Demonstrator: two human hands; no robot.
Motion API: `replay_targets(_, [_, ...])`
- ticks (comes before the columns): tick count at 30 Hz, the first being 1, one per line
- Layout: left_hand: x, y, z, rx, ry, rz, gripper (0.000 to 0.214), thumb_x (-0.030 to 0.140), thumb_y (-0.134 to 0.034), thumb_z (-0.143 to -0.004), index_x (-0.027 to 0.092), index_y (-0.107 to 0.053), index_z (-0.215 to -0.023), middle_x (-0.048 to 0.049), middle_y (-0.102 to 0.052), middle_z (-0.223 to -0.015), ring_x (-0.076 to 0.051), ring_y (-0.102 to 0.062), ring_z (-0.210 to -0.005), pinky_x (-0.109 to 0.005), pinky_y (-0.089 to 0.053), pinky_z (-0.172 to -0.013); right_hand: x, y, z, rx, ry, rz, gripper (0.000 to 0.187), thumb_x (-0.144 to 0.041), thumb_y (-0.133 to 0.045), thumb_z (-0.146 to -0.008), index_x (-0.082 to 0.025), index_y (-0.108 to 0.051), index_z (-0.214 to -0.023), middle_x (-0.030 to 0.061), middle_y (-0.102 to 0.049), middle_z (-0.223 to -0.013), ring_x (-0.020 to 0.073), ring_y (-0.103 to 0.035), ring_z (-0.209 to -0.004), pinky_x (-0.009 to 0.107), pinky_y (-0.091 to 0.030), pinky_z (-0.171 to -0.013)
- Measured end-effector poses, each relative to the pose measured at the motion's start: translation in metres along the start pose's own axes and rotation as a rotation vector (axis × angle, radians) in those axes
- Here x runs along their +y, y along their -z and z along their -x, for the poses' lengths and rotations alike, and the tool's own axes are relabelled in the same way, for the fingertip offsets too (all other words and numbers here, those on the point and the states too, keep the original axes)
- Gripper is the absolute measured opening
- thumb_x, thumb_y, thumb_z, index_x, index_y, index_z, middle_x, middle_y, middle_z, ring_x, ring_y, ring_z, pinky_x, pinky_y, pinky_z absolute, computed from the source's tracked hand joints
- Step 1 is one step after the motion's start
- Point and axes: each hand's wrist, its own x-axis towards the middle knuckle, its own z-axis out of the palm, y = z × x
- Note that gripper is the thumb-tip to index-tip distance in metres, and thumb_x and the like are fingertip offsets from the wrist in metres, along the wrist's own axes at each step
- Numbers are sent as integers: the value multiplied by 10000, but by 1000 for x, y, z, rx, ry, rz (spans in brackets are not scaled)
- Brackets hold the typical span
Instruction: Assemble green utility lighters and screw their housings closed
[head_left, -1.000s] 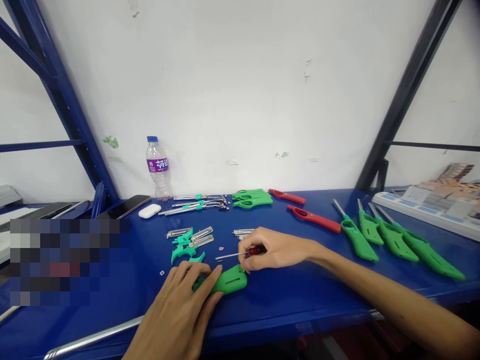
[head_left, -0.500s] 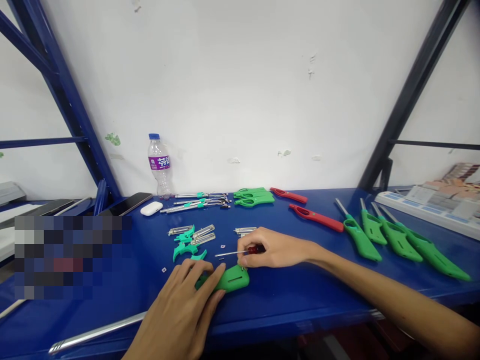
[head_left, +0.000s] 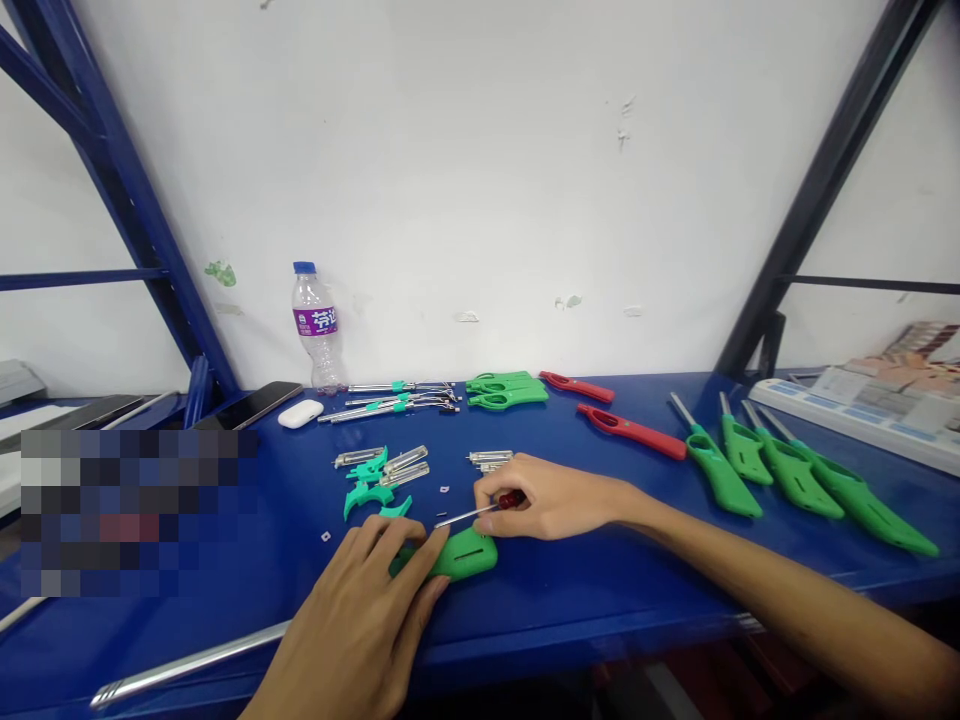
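Observation:
My left hand (head_left: 367, 610) presses down on a green plastic lighter shell (head_left: 461, 555) lying on the blue bench (head_left: 570, 610), fingers closed over its left end. My right hand (head_left: 551, 497) pinches a small screwdriver (head_left: 480, 510) with a dark red handle, its metal shaft pointing left just above the shell. Teal trigger parts (head_left: 367, 493) and small metal tubes (head_left: 401, 465) lie just beyond my left hand.
Several finished green lighters (head_left: 780, 470) lie at the right, two red ones (head_left: 630, 432) and green shells (head_left: 506, 390) further back. A water bottle (head_left: 315, 330), earbud case (head_left: 300, 413) and phone (head_left: 255, 404) stand near the wall. A metal rod (head_left: 187, 665) lies at the front edge.
The screwdriver's tip has dipped slightly toward the green shell. Both hands otherwise hold their places; the view shifted a little.

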Motion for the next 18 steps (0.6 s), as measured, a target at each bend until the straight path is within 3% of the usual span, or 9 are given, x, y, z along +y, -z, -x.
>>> replay_targets(11, [1,3,-2,-2,11,36,321,215,-478,-1101,258,-640,-1375,-55,-706,-1166,-274,-657,-1046,-397,-580,-872,-1,4,1,-57,-10,18,251,-351,-677,-1007,-202,-632,-809,-64,-535,-716,108,-476,-647,267,-363,-610])
replay_targets(15, [0,2,-4,-74,0,25,462,139,-471,-1071,315,-587,-1482,-37,-716,-1123,-255,-666,-941,-397,-541,-813,0,5,2,-66,-23,25,246,-362,-668,-1017,-201,-640,-833,-60,-540,-731,110,-475,-652,263,-356,-606])
replay_targets(18, [-2,1,-2,-103,-19,39,671,-5,-397,-988,383,-572,-1506,-32,-723,-1204,-256,-692,-1010,-415,-521,-871,0,5,2,-77,-27,29,282,-420,-666,-1025,-198,-653,-851,-60,-536,-720,111,-473,-646,261,-353,-606])
